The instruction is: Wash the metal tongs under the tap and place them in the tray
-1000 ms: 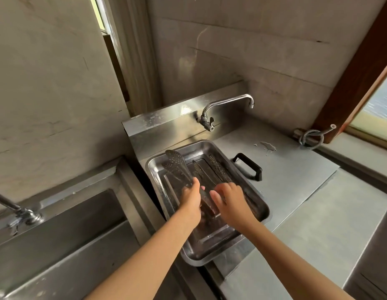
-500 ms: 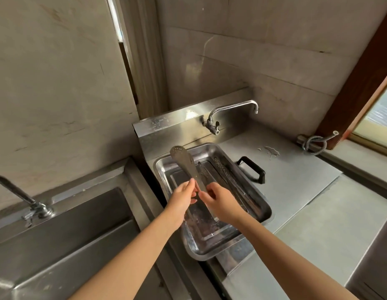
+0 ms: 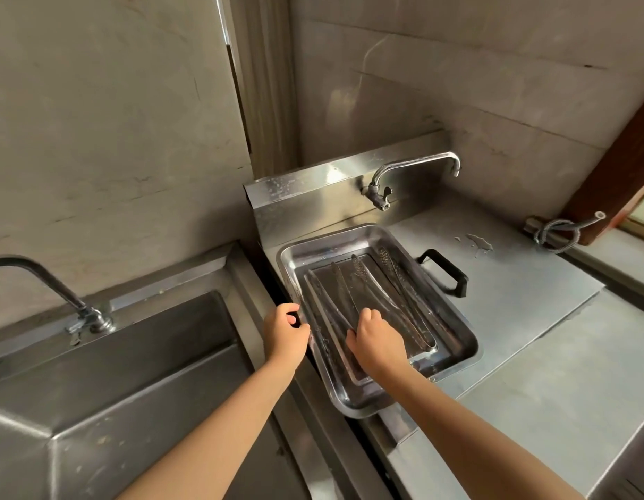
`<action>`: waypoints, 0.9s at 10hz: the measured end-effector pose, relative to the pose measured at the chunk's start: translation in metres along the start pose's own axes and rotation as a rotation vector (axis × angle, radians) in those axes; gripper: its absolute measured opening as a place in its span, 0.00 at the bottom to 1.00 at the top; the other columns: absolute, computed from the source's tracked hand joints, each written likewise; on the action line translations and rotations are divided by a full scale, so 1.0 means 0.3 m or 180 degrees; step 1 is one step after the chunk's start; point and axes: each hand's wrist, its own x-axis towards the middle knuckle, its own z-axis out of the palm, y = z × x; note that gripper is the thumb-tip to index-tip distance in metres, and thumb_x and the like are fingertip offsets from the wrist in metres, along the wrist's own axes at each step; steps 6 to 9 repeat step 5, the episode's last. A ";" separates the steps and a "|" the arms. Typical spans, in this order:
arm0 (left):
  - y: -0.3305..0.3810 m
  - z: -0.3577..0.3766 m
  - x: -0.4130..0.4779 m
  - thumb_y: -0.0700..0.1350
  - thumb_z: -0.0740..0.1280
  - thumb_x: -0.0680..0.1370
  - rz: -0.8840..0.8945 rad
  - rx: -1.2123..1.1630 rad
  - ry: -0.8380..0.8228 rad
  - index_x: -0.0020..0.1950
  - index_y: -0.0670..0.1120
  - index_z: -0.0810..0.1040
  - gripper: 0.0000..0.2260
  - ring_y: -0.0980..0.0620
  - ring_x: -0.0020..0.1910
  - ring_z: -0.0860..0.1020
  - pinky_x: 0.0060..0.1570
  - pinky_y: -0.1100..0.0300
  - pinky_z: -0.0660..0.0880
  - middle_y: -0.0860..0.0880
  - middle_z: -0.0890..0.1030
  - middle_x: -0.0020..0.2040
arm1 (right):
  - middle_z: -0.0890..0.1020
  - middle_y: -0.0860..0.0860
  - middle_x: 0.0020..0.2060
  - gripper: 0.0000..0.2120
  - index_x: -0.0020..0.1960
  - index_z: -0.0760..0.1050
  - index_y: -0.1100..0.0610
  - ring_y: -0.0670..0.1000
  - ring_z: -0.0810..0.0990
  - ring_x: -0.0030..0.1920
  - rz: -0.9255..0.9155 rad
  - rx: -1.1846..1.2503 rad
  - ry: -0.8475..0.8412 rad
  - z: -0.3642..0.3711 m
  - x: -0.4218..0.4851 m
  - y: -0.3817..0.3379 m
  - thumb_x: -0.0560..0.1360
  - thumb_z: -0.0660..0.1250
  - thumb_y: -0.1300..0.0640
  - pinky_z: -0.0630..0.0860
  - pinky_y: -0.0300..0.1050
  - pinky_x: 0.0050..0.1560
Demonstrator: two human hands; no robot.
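Tongs [image 3: 341, 286] are down from mid-air into the tray [image 3: 306, 251], lying under and just ahead of the right hand [image 3: 376, 337], whose curled fingers pinch them, while the left hand [image 3: 286, 332] curls at the tray's left rim, grip unclear.

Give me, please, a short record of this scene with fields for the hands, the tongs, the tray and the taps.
left hand: grips the left rim of the tray
right hand: inside the tray, fingers curled on one pair of tongs
other tongs: lie flat in the tray, lengthwise
tray position: on the steel counter, in front of the wall tap
water: none seen running
sink: left of the tray, with its own sink tap
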 end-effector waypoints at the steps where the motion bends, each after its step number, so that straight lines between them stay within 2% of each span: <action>1: -0.017 0.007 0.001 0.35 0.66 0.74 -0.0032 0.0084 -0.0119 0.60 0.46 0.73 0.16 0.53 0.42 0.72 0.30 0.68 0.64 0.47 0.73 0.52 | 0.75 0.56 0.49 0.11 0.54 0.67 0.59 0.57 0.78 0.47 0.0075 0.0039 -0.0073 0.011 0.000 0.000 0.77 0.58 0.53 0.78 0.50 0.45; 2: -0.018 0.008 0.002 0.36 0.65 0.75 -0.0035 0.0148 -0.0275 0.61 0.46 0.72 0.16 0.50 0.46 0.73 0.36 0.64 0.67 0.44 0.76 0.55 | 0.75 0.57 0.50 0.11 0.53 0.66 0.60 0.59 0.77 0.48 0.0080 -0.0008 -0.0152 0.015 0.001 0.004 0.76 0.58 0.52 0.74 0.51 0.43; 4: 0.010 -0.049 0.001 0.42 0.60 0.78 -0.0080 0.0377 -0.0221 0.63 0.44 0.70 0.13 0.51 0.44 0.72 0.44 0.60 0.69 0.44 0.76 0.57 | 0.74 0.57 0.53 0.20 0.56 0.66 0.60 0.58 0.76 0.52 0.0118 -0.0195 -0.0117 -0.011 0.005 -0.020 0.75 0.60 0.44 0.72 0.49 0.44; 5: 0.020 -0.121 0.001 0.43 0.57 0.80 -0.0062 0.0550 -0.0083 0.61 0.43 0.72 0.12 0.47 0.52 0.75 0.49 0.57 0.71 0.44 0.76 0.60 | 0.74 0.56 0.55 0.22 0.58 0.66 0.60 0.58 0.74 0.55 -0.0100 -0.0478 0.0200 -0.050 0.011 -0.065 0.75 0.59 0.42 0.74 0.51 0.50; 9: 0.020 -0.121 0.001 0.43 0.57 0.80 -0.0062 0.0550 -0.0083 0.61 0.43 0.72 0.12 0.47 0.52 0.75 0.49 0.57 0.71 0.44 0.76 0.60 | 0.74 0.56 0.55 0.22 0.58 0.66 0.60 0.58 0.74 0.55 -0.0100 -0.0478 0.0200 -0.050 0.011 -0.065 0.75 0.59 0.42 0.74 0.51 0.50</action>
